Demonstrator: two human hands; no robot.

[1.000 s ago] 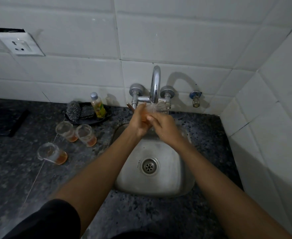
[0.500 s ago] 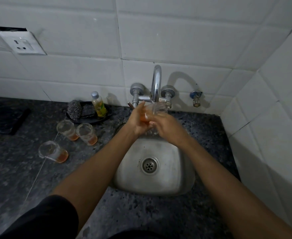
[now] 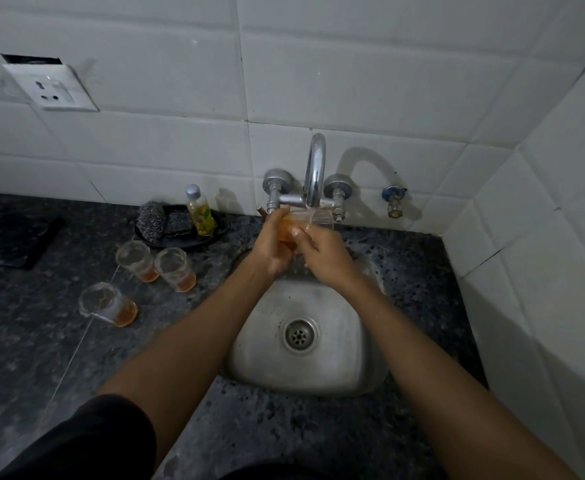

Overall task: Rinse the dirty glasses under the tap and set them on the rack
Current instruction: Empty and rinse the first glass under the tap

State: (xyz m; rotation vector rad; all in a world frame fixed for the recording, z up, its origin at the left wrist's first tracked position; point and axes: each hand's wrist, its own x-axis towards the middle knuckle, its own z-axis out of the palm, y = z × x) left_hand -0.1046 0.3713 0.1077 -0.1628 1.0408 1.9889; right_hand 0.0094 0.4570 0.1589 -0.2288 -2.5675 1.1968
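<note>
Both hands, left hand (image 3: 273,249) and right hand (image 3: 324,252), clasp one glass (image 3: 305,221) under the tap (image 3: 314,168); three dirty glasses (image 3: 138,259) wait centre-left on the surface (image 3: 42,341) (no rack visible).

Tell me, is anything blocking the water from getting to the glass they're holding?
Nothing visible does. Both the left hand and the right hand hold the glass right beneath the tap spout, over the sink. The hands grip its lower part, leaving the rim open.
</note>
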